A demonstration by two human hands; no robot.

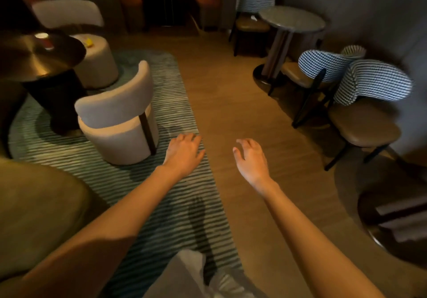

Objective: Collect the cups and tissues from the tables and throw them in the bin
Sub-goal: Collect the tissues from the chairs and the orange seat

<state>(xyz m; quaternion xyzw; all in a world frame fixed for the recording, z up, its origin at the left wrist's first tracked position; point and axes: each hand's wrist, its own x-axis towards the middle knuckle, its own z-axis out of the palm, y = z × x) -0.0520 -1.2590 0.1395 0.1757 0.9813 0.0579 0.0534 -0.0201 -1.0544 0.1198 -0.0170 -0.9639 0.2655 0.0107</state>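
Left hand: the left hand (183,152) is held out palm down over the edge of the striped rug (129,182), its fingers (193,138) spread loosely and nothing held in them.
Right hand: the right hand (250,159) is held out over the wooden floor (231,85), its fingers (246,144) slightly curled and apart, with nothing gripped.
Cup: a red cup (45,41) with a pale top is seen upright on the dark round tabletop (27,57), near its far right edge; its long axis is vertical and its mouth points up.
Yellow item: a small yellow thing (89,42) is seen on the top of the round pale stool (97,62) just beyond that tabletop; what it is cannot be told.
Tissue: a small white scrap (253,17), possibly a tissue, is seen on the seat of the far chair (251,9), just beside the left edge of the grey round tabletop (292,19); its direction cannot be told.
Seating: a pale upholstered chair (120,117) is placed on the rug beside the dark tabletop, and two checked-back chairs (346,78) are set to the right of the grey tabletop.
Hands and cup: both hands are well apart from the cup and from the white scrap.
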